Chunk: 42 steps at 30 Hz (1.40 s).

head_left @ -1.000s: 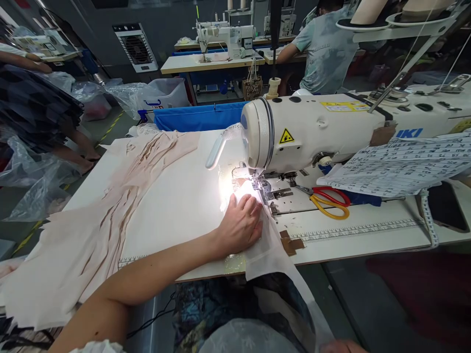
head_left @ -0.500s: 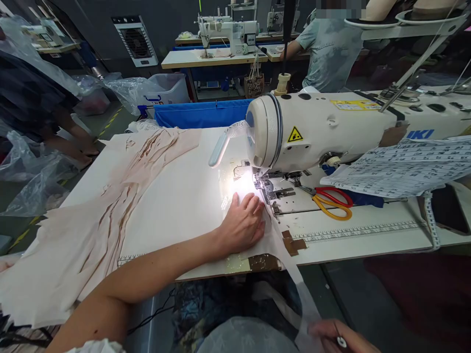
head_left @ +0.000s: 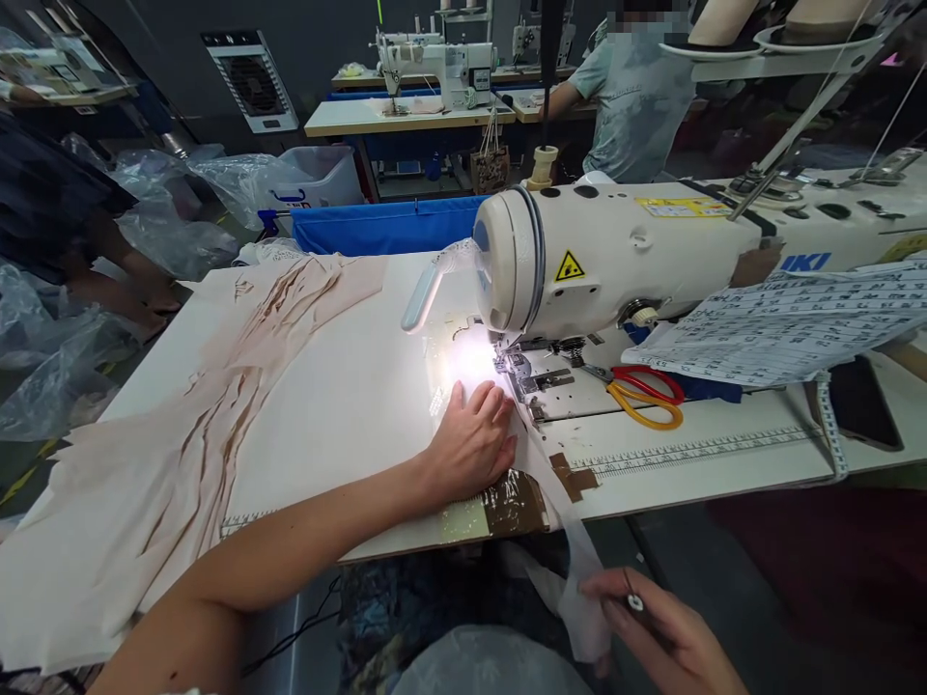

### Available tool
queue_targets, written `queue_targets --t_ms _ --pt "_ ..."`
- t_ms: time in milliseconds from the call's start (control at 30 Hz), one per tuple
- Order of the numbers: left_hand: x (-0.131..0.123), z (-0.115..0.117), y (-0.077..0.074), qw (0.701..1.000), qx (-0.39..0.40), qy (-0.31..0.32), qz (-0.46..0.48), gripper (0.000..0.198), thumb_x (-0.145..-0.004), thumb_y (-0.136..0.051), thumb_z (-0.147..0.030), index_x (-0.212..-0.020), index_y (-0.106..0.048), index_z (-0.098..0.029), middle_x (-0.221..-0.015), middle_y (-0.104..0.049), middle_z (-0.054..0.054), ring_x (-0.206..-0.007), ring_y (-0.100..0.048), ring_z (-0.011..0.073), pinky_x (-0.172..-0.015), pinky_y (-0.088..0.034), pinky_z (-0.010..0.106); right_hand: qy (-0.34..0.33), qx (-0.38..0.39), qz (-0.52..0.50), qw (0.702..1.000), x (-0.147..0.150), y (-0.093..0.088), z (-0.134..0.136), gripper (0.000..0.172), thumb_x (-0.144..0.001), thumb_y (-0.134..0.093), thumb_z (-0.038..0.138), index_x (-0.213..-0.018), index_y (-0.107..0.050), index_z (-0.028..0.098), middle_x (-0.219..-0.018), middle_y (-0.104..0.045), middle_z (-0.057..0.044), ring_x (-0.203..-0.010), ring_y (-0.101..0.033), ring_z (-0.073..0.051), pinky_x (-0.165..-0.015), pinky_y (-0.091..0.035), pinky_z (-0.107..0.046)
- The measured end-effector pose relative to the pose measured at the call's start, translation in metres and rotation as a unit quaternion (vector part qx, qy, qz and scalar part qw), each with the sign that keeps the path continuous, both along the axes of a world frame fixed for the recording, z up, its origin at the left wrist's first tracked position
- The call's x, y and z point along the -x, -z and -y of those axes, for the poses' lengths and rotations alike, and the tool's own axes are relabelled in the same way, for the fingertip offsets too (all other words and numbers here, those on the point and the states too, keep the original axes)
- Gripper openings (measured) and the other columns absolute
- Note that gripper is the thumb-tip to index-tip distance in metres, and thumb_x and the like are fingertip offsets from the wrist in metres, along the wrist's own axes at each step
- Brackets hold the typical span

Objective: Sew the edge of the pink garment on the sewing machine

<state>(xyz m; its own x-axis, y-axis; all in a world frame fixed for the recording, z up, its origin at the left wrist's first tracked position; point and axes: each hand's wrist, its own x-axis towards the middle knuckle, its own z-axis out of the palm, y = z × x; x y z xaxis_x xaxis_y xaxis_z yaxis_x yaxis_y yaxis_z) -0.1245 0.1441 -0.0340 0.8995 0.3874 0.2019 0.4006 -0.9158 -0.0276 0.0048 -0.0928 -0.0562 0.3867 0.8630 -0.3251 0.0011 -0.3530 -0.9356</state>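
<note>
My left hand (head_left: 470,439) lies on pale fabric beside the needle area of a white sewing machine (head_left: 594,256), its fingers close together and pressing the cloth. A narrow strip of the pale fabric (head_left: 561,497) runs from the needle area over the table's front edge. Below that edge my right hand (head_left: 652,618) pinches the strip between thumb and fingers; a small metal tool with a round white part (head_left: 635,602) is also in this hand. Bright lamp light washes out the cloth near the needle.
Layered pink fabric (head_left: 238,386) covers the table's left side. Scissors (head_left: 644,396) with red and orange handles, a printed sheet (head_left: 797,328) and a phone (head_left: 865,401) lie right. A person (head_left: 641,97) sits behind; another person's legs (head_left: 116,241) show at left.
My right hand has moved slightly up and left with the strip. Less cloth lies beneath my left hand at the table edge. The whole view has shifted a little.
</note>
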Motion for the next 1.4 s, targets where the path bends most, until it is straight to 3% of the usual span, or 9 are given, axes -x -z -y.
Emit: queue_targets --t_ms 267,567,667,767,867,1000,1167,1400 --pt "-0.001 -0.003 0.0 1.0 0.02 0.002 0.012 0.04 -0.095 -0.033 -0.032 -0.12 -0.052 -0.008 -0.119 -0.054 0.019 -0.116 -0.045 0.0311 -0.095 -0.041 0.053 -0.01 -0.03 -0.023 0.999 -0.002 -0.012 -0.023 0.041 -0.084 -0.061 0.062 -0.088 -0.07 0.022 -0.076 -0.068 -0.003 -0.053 -0.062 -0.015 -0.056 -0.052 -0.026" --pt "-0.005 -0.004 0.001 1.0 -0.012 -0.004 0.027 0.037 -0.095 -0.035 -0.031 -0.116 -0.055 -0.008 -0.105 -0.057 0.014 -0.105 -0.047 0.0282 -0.108 -0.032 0.055 -0.041 -0.062 -0.004 0.997 -0.007 -0.004 -0.04 0.034 -0.091 -0.055 0.052 -0.097 -0.066 0.02 -0.069 -0.065 -0.001 -0.055 -0.064 -0.016 -0.058 -0.053 -0.026" --pt "-0.008 -0.007 0.002 0.999 -0.034 -0.009 0.028 0.033 -0.094 -0.035 -0.025 -0.112 -0.057 -0.007 -0.097 -0.057 0.013 -0.095 -0.048 0.0267 -0.103 -0.037 0.053 -0.05 -0.075 -0.016 0.996 -0.003 -0.005 -0.046 0.037 -0.09 -0.056 0.054 -0.099 -0.065 0.019 -0.071 -0.066 -0.001 -0.055 -0.065 -0.016 -0.059 -0.055 -0.027" --pt "-0.011 -0.011 0.002 0.999 -0.043 -0.016 0.016 0.031 -0.094 -0.035 -0.021 -0.11 -0.057 -0.006 -0.095 -0.057 0.015 -0.09 -0.049 0.0266 -0.088 -0.044 0.047 -0.003 -0.051 -0.057 0.997 0.007 -0.008 -0.05 0.039 -0.088 -0.058 0.055 -0.103 -0.063 0.02 -0.079 -0.068 -0.002 -0.058 -0.066 -0.017 -0.062 -0.055 -0.028" --pt "-0.012 -0.014 0.001 0.999 -0.038 -0.021 0.009 0.03 -0.093 -0.037 -0.018 -0.112 -0.056 -0.006 -0.099 -0.057 0.016 -0.092 -0.05 0.0274 -0.082 -0.045 0.044 0.042 -0.035 -0.102 0.993 0.018 -0.009 -0.053 0.043 -0.085 -0.061 0.057 -0.107 -0.063 0.02 -0.078 -0.068 -0.002 -0.06 -0.067 -0.019 -0.066 -0.056 -0.031" --pt "-0.01 -0.015 -0.001 0.999 -0.035 -0.02 0.004 0.031 -0.091 -0.038 -0.015 -0.113 -0.057 -0.006 -0.107 -0.058 0.018 -0.096 -0.05 0.0286 -0.085 -0.044 0.045 0.047 -0.038 -0.133 0.989 0.027 -0.007 -0.056 0.049 -0.083 -0.064 0.059 -0.109 -0.061 0.019 -0.082 -0.068 -0.003 -0.062 -0.069 -0.021 -0.07 -0.057 -0.035" --pt "-0.007 -0.017 -0.004 1.0 -0.017 -0.021 0.006 0.032 -0.091 -0.039 -0.019 -0.114 -0.058 -0.005 -0.109 -0.059 0.018 -0.102 -0.051 0.0293 -0.087 -0.044 0.045 0.039 -0.044 -0.159 0.985 0.031 -0.001 -0.06 0.049 -0.084 -0.062 0.059 -0.114 -0.059 0.02 -0.072 -0.062 0.002 -0.064 -0.071 -0.023 -0.071 -0.059 -0.036" --pt "-0.008 -0.024 -0.001 0.999 -0.024 -0.028 0.024 0.036 -0.091 -0.04 -0.022 -0.117 -0.058 -0.004 -0.113 -0.06 0.018 -0.108 -0.051 0.0297 -0.097 -0.042 0.046 0.027 -0.057 -0.138 0.988 0.029 -0.003 -0.07 0.049 -0.084 -0.062 0.058 -0.114 -0.059 0.02 -0.074 -0.063 0.001 -0.067 -0.072 -0.024 -0.072 -0.059 -0.036"
